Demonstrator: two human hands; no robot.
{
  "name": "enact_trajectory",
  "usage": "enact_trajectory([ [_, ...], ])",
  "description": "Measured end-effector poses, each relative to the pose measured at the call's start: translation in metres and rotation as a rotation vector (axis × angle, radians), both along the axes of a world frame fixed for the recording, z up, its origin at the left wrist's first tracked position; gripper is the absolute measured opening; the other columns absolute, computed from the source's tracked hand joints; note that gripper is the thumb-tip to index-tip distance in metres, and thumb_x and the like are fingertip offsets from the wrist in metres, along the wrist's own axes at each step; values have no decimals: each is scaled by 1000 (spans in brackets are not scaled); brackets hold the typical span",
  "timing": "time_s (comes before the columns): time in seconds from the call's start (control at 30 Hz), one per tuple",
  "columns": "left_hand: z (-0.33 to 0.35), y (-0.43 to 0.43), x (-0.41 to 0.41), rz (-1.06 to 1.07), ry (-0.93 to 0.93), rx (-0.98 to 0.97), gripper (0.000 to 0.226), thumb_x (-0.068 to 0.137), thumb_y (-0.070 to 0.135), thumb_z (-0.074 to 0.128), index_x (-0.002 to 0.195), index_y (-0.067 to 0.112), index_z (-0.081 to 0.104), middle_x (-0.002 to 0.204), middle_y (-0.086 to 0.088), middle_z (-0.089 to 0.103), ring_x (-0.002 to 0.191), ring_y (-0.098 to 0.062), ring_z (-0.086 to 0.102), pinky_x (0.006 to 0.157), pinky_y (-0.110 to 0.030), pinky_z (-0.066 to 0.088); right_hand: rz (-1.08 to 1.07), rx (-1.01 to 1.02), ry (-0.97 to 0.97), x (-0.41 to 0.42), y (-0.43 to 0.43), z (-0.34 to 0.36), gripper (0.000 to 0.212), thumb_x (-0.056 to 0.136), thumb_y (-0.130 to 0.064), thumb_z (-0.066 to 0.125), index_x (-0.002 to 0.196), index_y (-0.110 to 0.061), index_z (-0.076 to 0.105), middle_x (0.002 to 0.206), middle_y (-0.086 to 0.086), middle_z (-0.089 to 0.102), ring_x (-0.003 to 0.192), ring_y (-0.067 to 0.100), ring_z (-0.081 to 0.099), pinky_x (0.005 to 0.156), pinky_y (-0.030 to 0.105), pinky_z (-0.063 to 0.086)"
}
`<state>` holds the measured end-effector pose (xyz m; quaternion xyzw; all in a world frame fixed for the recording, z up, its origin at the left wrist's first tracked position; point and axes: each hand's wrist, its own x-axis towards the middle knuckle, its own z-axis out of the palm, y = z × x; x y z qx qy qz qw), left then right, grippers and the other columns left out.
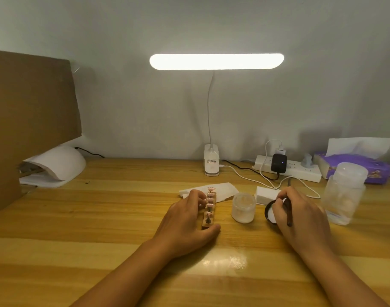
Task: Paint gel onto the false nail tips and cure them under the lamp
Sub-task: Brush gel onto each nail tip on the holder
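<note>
On table [100,218], left hand [185,224] grips tip stand [208,210]

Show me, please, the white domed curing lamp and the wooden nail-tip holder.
white domed curing lamp [65,156]: head view, dome top.
wooden nail-tip holder [205,224]: head view, near end.
</note>
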<state>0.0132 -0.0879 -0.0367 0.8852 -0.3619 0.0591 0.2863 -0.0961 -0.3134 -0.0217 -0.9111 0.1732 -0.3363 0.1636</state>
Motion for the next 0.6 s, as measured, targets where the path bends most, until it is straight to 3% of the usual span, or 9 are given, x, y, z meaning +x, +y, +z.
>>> enact_trajectory([
  [0.2, 2, 1, -2, 72, -24, -67, 47, 78, 51, 68, 108, 39, 33, 94, 17, 54, 91, -3, 54, 81, -25, 47, -33, -57, 74, 0, 1, 1, 7, 88, -20, 65, 95, -16, 63, 87, 1, 63, 84, 21, 56, 75, 43, 50],
  [0.4, 2, 3, -1, 194, -19, -79, 32, 79, 34, 63, 97, 32, 38, 95, 14, 53, 84, -7, 53, 64, -22, 39, -30, -44, -8, 1, -2, -2, 17, 88, -22, 66, 103, -15, 63, 95, 3, 66, 92, 25, 57, 77, 44, 50],
  [0.5, 2, 4, 1, 240, -11, -85, 37, 82, 41, 65, 104, 33, 37, 101, 16, 54, 90, -6, 56, 74, -26, 44, 22, 3, -80, 4, 10, 1, 36, 87, -44, 60, 111, -17, 57, 97, -3, 63, 89, 20, 58, 75, 43, 51],
  [0.6, 2, 3, 2, 229, -9, -84, 39, 87, 43, 65, 110, 36, 35, 104, 18, 57, 94, -4, 56, 86, -30, 46, 82, 6, 5, 11, 29, -4, 63, 80, -67, 52, 122, -20, 49, 106, -7, 61, 93, 14, 58, 83, 41, 50],
])
